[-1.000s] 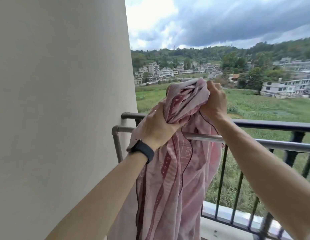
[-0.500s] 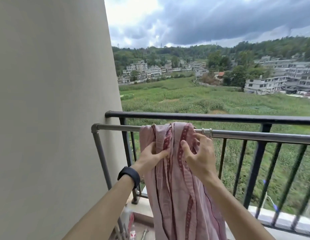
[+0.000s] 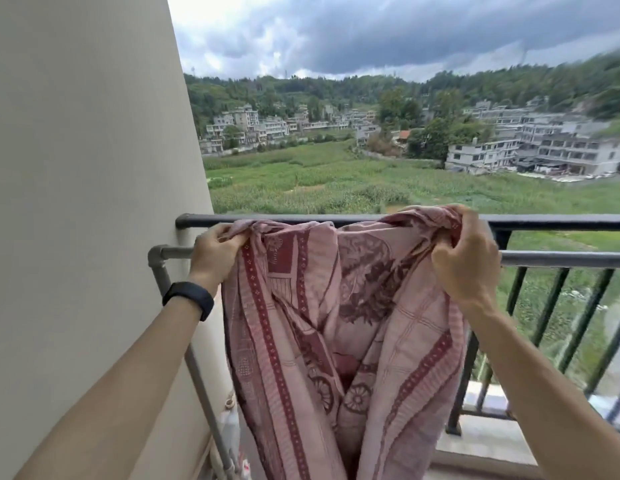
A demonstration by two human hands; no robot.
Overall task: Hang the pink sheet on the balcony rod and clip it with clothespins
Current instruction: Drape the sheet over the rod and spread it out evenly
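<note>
A pink sheet [image 3: 336, 327] with dark red patterns hangs in front of me, spread between both hands. My left hand [image 3: 215, 254] grips its bunched upper left part, just in front of the grey metal rod [image 3: 561, 259]. My right hand [image 3: 466, 263] grips the bunched upper right part, lifted slightly above the rod. The sheet's top edge sits at about the height of the black railing [image 3: 561, 223] and hides the rod's middle. I cannot tell whether the cloth lies over the rod. No clothespins are in view.
A beige wall [image 3: 87, 202] closes off the left side. The rod bends down at an elbow joint [image 3: 156, 254] near the wall. Black balusters [image 3: 547, 306] and a ledge [image 3: 481, 441] run along the right, with fields and buildings beyond.
My hands have moved apart along the rod, spreading the sheet wider. Half a second ago they were close together on the bunched cloth draped over the rod.
</note>
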